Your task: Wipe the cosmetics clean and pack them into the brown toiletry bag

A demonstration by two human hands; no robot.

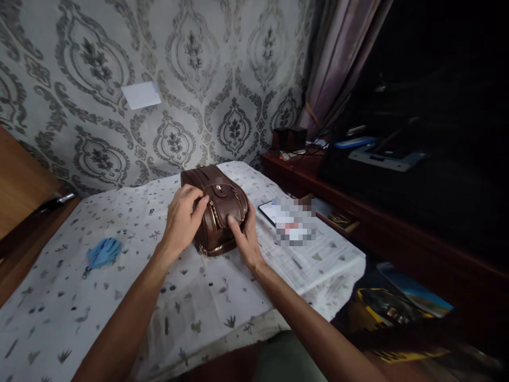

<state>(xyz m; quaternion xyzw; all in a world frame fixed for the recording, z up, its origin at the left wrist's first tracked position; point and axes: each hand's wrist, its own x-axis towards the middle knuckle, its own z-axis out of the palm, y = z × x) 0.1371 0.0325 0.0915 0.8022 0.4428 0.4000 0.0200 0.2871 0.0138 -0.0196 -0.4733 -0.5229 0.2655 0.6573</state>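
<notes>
A brown leather bag (218,197) with gold zippers lies on a table under a white patterned cloth (119,286). My left hand (182,218) rests on the bag's left side, its fingers curled and pinching at the zipper near the top. On the bag's near right side, my right hand (245,239) has its thumb and fingers pressed against the leather.
A crumpled blue glove (102,252) lies on the cloth at the left. A phone (278,213) lies to the right of the bag. A dark wooden shelf (358,212) with clutter runs along the right. Patterned wallpaper and a curtain (338,63) stand behind.
</notes>
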